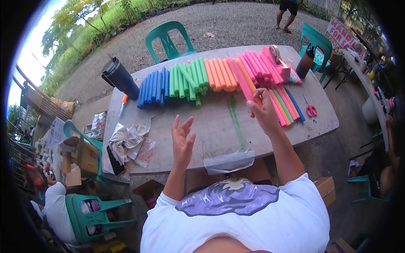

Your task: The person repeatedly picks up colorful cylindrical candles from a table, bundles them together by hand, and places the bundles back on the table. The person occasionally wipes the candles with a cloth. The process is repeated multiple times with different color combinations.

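While the right hand gripped a pink stick by its near end, the left hand held nothing, fingers spread, over the near side of the table at 7 o'clock. Clock centred on the table, 12 = away from the wearer. The pink stick pointed toward 12, at about 1. An orange stick showed just beside it; couldn't tell if it was held too.

Done, by my read: stock grouped by colour along the far side. Blue pile at 10, green pile at 11, orange pile at 12, pink pile at 1. One flat mixed row sat at 3, several colours side by side, no wrap visible.

Left: the colour piles looked well stocked, so most sticks were apparently unmixed. Tape dispenser at 2 and scissors at 3, neither in hand.
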Demonstrator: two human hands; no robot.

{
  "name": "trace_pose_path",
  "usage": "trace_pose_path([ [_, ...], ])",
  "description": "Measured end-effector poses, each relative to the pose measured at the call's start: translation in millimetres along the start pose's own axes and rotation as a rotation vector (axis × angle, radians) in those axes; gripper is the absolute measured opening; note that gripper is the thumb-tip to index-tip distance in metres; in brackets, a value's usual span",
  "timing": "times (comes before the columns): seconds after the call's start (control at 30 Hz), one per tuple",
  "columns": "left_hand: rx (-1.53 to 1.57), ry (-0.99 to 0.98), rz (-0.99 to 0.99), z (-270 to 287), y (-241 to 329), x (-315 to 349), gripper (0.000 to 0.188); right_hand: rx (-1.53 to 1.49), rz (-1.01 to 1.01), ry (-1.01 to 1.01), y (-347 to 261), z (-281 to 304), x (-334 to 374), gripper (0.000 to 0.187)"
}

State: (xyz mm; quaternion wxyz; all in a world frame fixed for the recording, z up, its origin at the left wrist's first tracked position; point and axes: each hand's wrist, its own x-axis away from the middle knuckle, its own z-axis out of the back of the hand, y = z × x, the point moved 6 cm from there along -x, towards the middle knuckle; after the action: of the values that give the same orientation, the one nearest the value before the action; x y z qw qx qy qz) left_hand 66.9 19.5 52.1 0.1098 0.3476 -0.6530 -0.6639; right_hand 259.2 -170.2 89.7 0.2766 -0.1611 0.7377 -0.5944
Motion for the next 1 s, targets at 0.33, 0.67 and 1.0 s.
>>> trace_pose_path([
  [0.33, 0.206, 0.168, 0.061, -23, 2, -35, 0.028, 1.131, 0.527, 0.097, -16, -23, -53, 0.040],
  [0.67, -0.226, 0.080, -0.125, -12, -34, -5, 0.027, 1.781, 0.387, 0.009, 45, 16, -88, 0.050],
  [1.0, -0.083, 0.162, -0.021, -9, -42, -3, 0.021, 1.047, 0.368, 0.246, 13, 57, -72, 0.045],
])
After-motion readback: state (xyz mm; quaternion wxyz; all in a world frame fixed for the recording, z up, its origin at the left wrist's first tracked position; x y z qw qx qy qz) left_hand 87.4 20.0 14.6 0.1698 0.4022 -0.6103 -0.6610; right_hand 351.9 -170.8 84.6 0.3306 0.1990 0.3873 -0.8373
